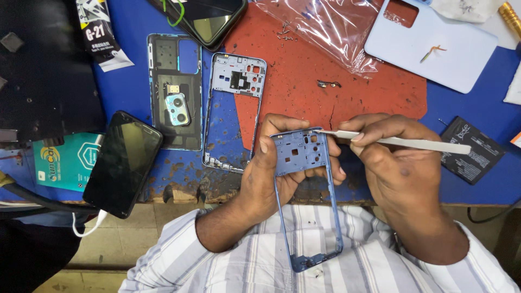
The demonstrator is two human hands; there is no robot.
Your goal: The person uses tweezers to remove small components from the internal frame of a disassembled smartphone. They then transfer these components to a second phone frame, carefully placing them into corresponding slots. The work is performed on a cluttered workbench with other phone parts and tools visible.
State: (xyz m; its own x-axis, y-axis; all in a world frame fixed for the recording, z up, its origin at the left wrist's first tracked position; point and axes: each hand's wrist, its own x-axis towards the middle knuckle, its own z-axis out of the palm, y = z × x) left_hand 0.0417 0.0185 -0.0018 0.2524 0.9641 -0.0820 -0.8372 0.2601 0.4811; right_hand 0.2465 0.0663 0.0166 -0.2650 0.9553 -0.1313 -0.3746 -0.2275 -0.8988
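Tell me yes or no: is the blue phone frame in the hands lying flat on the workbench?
No. The left hand holds the blue phone frame up off the workbench, while the right hand puts metal tweezers to its top edge.

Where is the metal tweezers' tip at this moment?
In the head view, right of centre, the right hand holds the metal tweezers, tip at the top edge of the blue phone frame held by the left hand.

left hand [271, 168]: palm toward the body, fingers curled, thumb [265, 142] laid up along the near side, clamped in a grip | right hand [399, 157]: back up, fingers pinched together, fingertips [355, 135] pointing left toward the left hand | forearms: both angled up from striped sleeves, wrists near each other
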